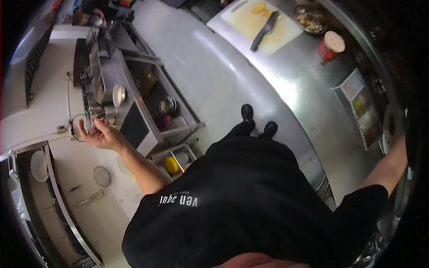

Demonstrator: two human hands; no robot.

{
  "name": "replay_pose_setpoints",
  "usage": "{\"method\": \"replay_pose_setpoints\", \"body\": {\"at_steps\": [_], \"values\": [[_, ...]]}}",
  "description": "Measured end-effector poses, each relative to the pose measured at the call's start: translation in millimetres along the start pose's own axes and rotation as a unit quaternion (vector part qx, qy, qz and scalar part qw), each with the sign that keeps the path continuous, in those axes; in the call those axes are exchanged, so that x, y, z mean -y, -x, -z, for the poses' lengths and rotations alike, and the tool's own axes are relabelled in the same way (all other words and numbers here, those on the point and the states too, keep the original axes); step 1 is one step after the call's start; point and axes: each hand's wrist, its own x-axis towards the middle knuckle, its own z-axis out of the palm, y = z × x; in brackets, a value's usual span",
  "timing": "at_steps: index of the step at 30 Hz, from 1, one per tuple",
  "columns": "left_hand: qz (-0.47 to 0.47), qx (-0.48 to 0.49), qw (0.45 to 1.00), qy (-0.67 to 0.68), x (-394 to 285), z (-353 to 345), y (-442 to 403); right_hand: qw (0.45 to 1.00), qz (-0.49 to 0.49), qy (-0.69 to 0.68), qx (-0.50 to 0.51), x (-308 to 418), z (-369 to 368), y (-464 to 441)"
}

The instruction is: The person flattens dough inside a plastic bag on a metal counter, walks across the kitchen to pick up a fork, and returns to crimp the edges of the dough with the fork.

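Note:
My left hand (102, 136) is raised at the left, in front of the equipment along the wall, its fingers loosely bent and apart. Nothing shows in it. A thin dark cable (73, 129) loops behind the fingers. Beyond the hand is a pot (119, 96) on the cooking line. My right forearm (388, 166) reaches over the steel counter (308, 96) to the dark right border of the view, where my right hand is cut off. Nearest to that arm are a tray of several food compartments (361, 109) and a round plate (390, 127).
On the counter lie a white cutting board (237, 27) with a knife (264, 31) and yellow pieces, a pan of food (309, 20) and a red container (330, 47). A whisk (91, 197) and a strainer (102, 176) hang left. Another person (96, 6) stands far back.

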Motion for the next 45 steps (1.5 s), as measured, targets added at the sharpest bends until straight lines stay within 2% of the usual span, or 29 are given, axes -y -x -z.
{"method": "replay_pose_setpoints", "body": {"at_steps": [3,5,7,9,11,15,19,20,22,23,24,26,27,28,32,34,37,39,40,42,43,44,45], "values": [[0.063,0.024,0.998,0.002,32,-1,23,1.000,0.003,0.001,0.015,9,-4,29],[0.017,0.095,0.988,-0.119,74,-7,35,1.000,0.009,0.004,0.021,16,-1,47],[0.001,0.242,0.943,-0.231,102,-21,59,1.000,0.011,0.006,0.025,26,6,65],[0.122,0.372,0.904,-0.170,112,-35,93,1.000,0.010,0.006,0.029,29,12,81],[0.192,0.423,0.869,-0.169,130,-37,125,0.999,0.008,0.010,0.031,35,19,94],[0.191,0.381,0.886,-0.181,170,-26,132,0.999,0.013,0.024,0.034,61,42,123],[0.233,0.292,0.903,-0.211,216,-24,95,0.999,0.013,0.036,0.024,106,71,154],[0.218,0.286,0.909,-0.210,233,-27,89,0.999,0.015,0.040,0.015,121,80,159],[0.197,0.282,0.920,-0.185,292,-34,88,0.999,0.014,0.045,-0.007,158,100,175],[0.215,0.289,0.914,-0.188,331,-40,101,0.999,0.017,0.047,-0.022,178,112,180],[0.174,0.311,0.906,-0.229,373,-47,122,0.998,0.020,0.052,-0.038,204,126,184],[0.256,0.430,0.827,-0.256,413,-78,141,0.994,0.030,0.065,-0.078,266,160,194],[0.293,0.451,0.808,-0.241,425,-96,150,0.992,0.034,0.073,-0.092,299,174,199],[0.317,0.512,0.771,-0.206,451,-115,170,0.990,0.031,0.081,-0.110,333,190,204],[0.251,0.604,0.748,-0.116,463,-200,168,0.976,0.008,0.118,-0.183,478,260,228],[0.248,0.681,0.682,-0.100,457,-235,130,0.969,-0.007,0.135,-0.208,553,290,237],[0.174,0.707,0.670,-0.145,501,-284,117,0.965,-0.043,0.160,-0.206,656,310,240],[0.298,0.820,0.483,-0.075,521,-309,75,0.967,-0.036,0.167,-0.188,716,302,230],[0.300,0.816,0.487,-0.078,549,-324,70,0.953,0.121,0.120,-0.250,735,284,220],[0.351,0.842,0.398,-0.098,604,-344,64,0.962,0.130,0.070,-0.231,796,250,207],[0.361,0.827,0.419,-0.101,628,-348,54,0.968,0.132,0.025,-0.212,831,232,200],[0.371,0.808,0.445,-0.105,644,-344,33,0.969,0.203,-0.062,-0.127,788,180,137],[0.380,0.789,0.470,-0.108,657,-341,8,0.954,0.254,-0.153,-0.028,788,142,95]]}}
